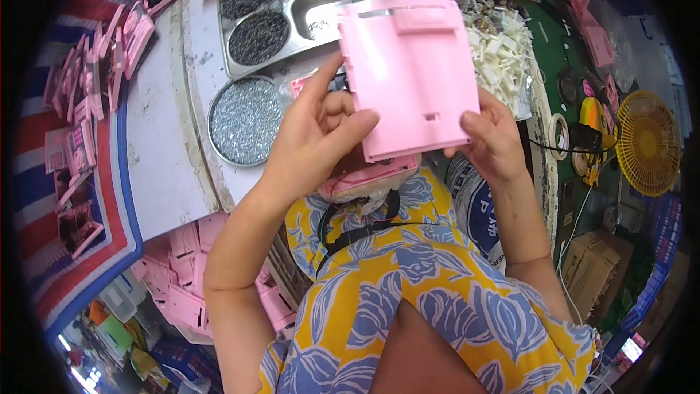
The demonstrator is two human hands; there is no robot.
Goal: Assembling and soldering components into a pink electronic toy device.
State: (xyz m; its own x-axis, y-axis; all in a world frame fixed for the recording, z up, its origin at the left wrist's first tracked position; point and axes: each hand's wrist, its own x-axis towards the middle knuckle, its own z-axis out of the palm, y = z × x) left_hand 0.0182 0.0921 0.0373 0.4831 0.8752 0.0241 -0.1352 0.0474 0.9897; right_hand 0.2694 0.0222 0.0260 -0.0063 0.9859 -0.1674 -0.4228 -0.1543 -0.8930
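Note:
A pink plastic housing panel [401,76] is held up before me between both hands, its broad smooth face toward me. It has a raised block near its top edge and a small slot low down. My left hand [321,117] grips its left edge, thumb on the face and fingers behind. At the lower right corner my right hand [492,135] pinches it, thumb in front. Below the panel, near my lap, another pink plastic part [372,177] shows in part; the panel hides the rest.
A round tin of small silvery pieces [246,120] stands left of my hands. Behind is a metal tray [295,66] with dark screws. White plastic parts [503,51] lie right. Pink parts fill a striped bag [109,175] far left. A yellow screwdriver-like tool [590,128] and yellow basket [647,142] are right.

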